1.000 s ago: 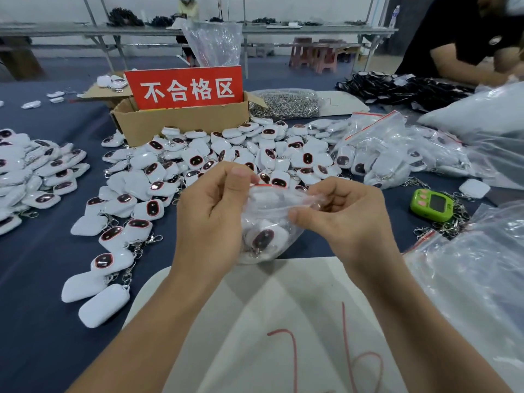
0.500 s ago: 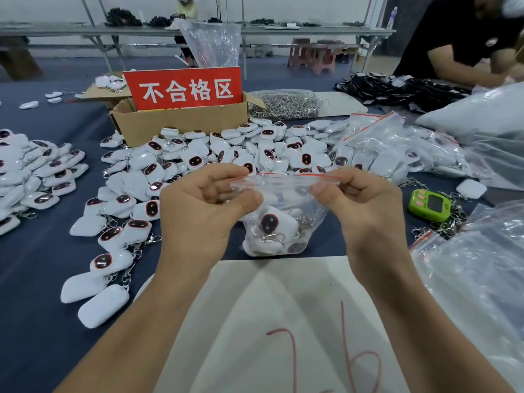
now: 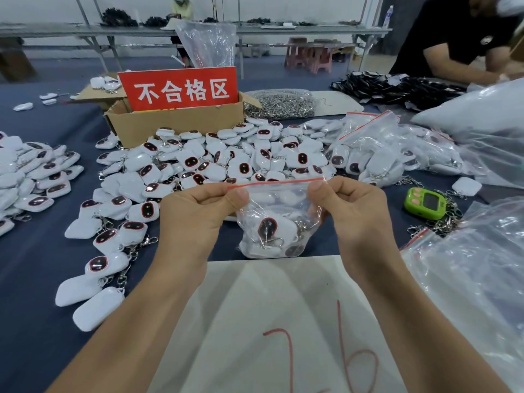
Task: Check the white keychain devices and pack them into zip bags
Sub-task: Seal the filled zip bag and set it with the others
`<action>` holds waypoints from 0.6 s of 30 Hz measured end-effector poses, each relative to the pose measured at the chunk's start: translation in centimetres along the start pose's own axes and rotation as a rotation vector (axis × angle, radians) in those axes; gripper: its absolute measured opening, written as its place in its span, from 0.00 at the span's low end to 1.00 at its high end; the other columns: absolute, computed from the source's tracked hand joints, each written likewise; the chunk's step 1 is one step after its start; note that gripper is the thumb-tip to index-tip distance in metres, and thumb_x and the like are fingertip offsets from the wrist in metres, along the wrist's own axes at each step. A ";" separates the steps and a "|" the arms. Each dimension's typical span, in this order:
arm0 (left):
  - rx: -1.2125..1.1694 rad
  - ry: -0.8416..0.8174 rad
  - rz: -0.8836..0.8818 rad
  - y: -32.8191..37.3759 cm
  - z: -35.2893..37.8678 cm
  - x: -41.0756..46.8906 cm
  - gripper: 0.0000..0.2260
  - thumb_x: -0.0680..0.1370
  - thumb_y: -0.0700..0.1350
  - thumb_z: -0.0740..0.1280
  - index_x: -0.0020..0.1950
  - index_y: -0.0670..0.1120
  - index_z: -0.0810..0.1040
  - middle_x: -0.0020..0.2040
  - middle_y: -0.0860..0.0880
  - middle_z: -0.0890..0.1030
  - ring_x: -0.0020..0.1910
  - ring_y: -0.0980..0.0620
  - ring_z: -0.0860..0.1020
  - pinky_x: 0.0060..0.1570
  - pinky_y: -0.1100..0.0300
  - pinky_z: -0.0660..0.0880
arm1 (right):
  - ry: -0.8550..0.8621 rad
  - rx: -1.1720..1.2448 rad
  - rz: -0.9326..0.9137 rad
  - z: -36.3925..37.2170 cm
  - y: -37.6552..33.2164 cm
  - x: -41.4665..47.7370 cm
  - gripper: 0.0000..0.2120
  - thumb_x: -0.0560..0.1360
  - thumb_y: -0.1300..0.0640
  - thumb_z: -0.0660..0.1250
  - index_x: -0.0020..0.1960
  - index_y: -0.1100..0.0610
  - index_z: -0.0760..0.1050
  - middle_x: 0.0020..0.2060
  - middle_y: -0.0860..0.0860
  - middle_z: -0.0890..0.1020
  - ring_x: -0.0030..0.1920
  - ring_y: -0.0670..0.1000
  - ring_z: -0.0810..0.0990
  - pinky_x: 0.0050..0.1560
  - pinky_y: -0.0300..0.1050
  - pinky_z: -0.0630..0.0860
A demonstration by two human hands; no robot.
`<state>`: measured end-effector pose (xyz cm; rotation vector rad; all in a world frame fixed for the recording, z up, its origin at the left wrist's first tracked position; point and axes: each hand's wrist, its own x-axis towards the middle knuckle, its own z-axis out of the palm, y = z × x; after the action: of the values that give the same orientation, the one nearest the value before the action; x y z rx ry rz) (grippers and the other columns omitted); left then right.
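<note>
We pinch the zip bag (image 3: pixel 279 201) taut by its top edge, left hand (image 3: pixel 195 214) at 9 o'clock and right hand (image 3: pixel 354 211) at 3 o'clock, likely to press it closed. The white keychain devices (image 3: pixel 272 229) sag inside at 6 o'clock.

Raised left hand (image 3: pixel 198 219) and right hand (image 3: pixel 357 214) pinch (thumbs on top).

Clear glossy plastic zip bag (image 3: pixel 279 205).
</note>
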<state>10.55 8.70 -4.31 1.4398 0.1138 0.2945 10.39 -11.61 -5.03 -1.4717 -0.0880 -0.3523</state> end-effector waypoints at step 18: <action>-0.014 -0.070 -0.063 -0.2 0.6 -0.6 0.05 0.74 0.42 0.76 0.39 0.47 0.88 0.39 0.49 0.87 0.35 0.59 0.82 0.39 0.69 0.77 | -0.082 0.121 0.054 -0.1 0.4 0.2 0.14 0.75 0.58 0.70 0.33 0.63 0.78 0.30 0.54 0.81 0.36 0.50 0.77 0.45 0.38 0.74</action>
<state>10.14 7.88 -4.53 1.4282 0.1002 0.1927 10.68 -11.72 -5.41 -1.3657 -0.1325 -0.2385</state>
